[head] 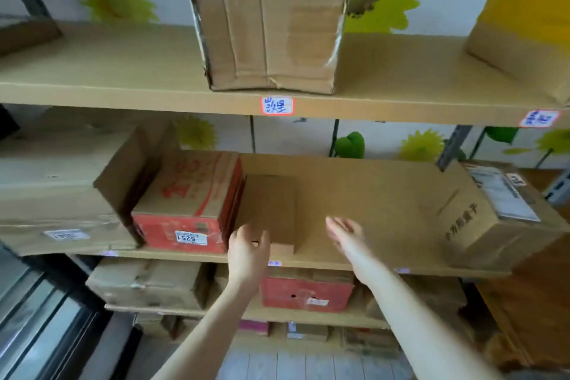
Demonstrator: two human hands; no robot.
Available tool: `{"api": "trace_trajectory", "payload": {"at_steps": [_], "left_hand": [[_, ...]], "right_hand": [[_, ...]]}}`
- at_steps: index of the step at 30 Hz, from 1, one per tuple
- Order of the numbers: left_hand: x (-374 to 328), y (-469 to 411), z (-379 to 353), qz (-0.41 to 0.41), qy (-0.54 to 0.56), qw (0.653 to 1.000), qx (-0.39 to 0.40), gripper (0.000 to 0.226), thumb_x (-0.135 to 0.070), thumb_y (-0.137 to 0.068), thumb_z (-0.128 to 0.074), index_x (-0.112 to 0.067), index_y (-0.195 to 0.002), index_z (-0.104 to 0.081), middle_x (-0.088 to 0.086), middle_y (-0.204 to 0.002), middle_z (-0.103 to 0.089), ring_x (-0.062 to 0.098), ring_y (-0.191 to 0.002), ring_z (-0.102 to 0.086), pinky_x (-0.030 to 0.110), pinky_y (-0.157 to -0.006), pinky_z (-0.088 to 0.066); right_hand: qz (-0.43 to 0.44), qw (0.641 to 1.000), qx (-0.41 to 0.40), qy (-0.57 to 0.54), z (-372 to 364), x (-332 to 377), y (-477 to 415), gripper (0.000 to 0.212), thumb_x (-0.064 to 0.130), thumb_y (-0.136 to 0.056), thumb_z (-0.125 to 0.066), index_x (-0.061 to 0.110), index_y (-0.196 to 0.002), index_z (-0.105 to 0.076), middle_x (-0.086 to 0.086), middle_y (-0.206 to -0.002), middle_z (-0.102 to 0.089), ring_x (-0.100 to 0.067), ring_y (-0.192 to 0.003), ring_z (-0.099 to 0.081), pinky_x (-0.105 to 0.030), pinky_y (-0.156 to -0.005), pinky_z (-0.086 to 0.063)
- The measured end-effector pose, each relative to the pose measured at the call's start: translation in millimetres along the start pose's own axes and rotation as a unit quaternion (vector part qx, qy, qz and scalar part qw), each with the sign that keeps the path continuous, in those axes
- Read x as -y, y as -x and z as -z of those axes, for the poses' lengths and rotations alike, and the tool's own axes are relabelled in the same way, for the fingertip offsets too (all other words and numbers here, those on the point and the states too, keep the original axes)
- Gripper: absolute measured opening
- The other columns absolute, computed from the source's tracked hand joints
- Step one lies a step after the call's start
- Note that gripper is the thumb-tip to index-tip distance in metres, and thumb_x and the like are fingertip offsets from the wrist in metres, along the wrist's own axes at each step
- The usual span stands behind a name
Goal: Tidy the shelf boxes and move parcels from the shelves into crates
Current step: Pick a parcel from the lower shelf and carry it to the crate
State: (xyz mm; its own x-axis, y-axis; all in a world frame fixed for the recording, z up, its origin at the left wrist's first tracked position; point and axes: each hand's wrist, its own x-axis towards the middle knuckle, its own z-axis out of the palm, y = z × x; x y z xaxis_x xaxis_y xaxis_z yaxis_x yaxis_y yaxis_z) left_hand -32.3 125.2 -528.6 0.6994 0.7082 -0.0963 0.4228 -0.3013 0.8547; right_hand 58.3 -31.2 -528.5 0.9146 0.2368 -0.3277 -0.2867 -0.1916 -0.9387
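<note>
Small brown box [271, 203]: flat on the middle shelf [379, 191], near the front edge, its left side touching or just beside the red box [188, 194] labelled 6251.

Step, as judged: you are reaching to take this parcel off the shelf; it is not yet lifted.

Your left hand [248, 245] is at the box's front-left corner, thumb spread wide, fingers loose, no firm hold visible. Your right hand [344, 231] hovers open over bare shelf to the box's right, apart from it, fingers spread and blurred.

Both forearms run up from below, wrists roughly level with the shelf edge.

Next move likely calls for bringing the right hand in to the box's right side, then sliding it forward. No crate in view.
</note>
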Motion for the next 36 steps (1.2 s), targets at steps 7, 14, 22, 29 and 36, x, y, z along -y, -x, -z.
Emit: {"api": "trace_trajectory", "payload": {"at_steps": [7, 14, 22, 29, 36], "left_hand": [[15.2, -23.1, -5.3, 0.036, -0.132, 0.99, -0.017, 0.042, -0.03, -0.089, -0.054, 0.001, -0.116, -0.047, 0.021, -0.116, -0.052, 0.036, -0.108, -0.05, 0.036, -0.089, -0.041], [23.2, -33.9, -4.3, 0.06, -0.08, 0.995, 0.007, 0.026, -0.017, -0.088, -0.053, 0.006, -0.092, -0.063, 0.014, -0.076, -0.06, 0.028, -0.069, -0.055, 0.035, -0.067, -0.047], [7.2, -22.0, -5.5, 0.135, 0.337, 0.929, 0.07, 0.045, -0.024, -0.079, -0.069, -0.006, -0.116, -0.049, 0.009, -0.108, -0.062, 0.023, -0.096, -0.063, 0.032, -0.079, -0.051], [-18.8, -2.2, 3.0, -0.07, 0.302, 0.937, 0.164, 0.049, -0.013, -0.079, -0.069, -0.026, -0.123, -0.05, -0.009, -0.101, -0.067, 0.004, -0.09, -0.064, 0.017, -0.077, -0.051], [-20.8, -3.4, 7.0, -0.228, 0.122, 0.936, 0.237, 0.038, -0.026, -0.086, -0.063, -0.026, -0.123, -0.057, -0.007, -0.121, -0.053, -0.016, -0.105, -0.048, 0.001, -0.086, -0.036]], "right_hand": [[-0.06, 0.989, 0.061, 0.118, -51.6, -5.5, -41.0, 0.037, 0.031, -0.09, -0.055, 0.013, -0.122, -0.052, -0.006, -0.121, -0.056, -0.019, -0.105, -0.053, -0.037, -0.099, -0.043], [-0.031, 0.987, 0.024, 0.157, -46.6, -12.6, -36.7, 0.047, 0.025, -0.09, -0.057, 0.011, -0.133, -0.044, -0.007, -0.134, -0.052, -0.022, -0.119, -0.051, -0.025, -0.089, -0.036], [0.038, 0.984, 0.002, 0.177, -23.9, -2.6, -15.3, 0.035, 0.025, -0.091, -0.054, 0.022, -0.126, -0.054, 0.003, -0.124, -0.056, -0.015, -0.121, -0.049, -0.021, -0.087, -0.034], [-0.019, 0.99, 0.034, 0.138, -36.8, 44.6, 3.2, 0.072, 0.079, -0.069, -0.045, 0.024, -0.113, -0.059, 0.001, -0.125, -0.059, -0.016, -0.109, -0.056, -0.039, -0.098, -0.043], [0.012, 0.991, 0.057, -0.121, -36.8, 41.4, 10.6, 0.073, 0.073, -0.057, -0.062, 0.024, -0.112, -0.063, -0.002, -0.108, -0.071, -0.019, -0.099, -0.067, -0.038, -0.086, -0.052]]}}
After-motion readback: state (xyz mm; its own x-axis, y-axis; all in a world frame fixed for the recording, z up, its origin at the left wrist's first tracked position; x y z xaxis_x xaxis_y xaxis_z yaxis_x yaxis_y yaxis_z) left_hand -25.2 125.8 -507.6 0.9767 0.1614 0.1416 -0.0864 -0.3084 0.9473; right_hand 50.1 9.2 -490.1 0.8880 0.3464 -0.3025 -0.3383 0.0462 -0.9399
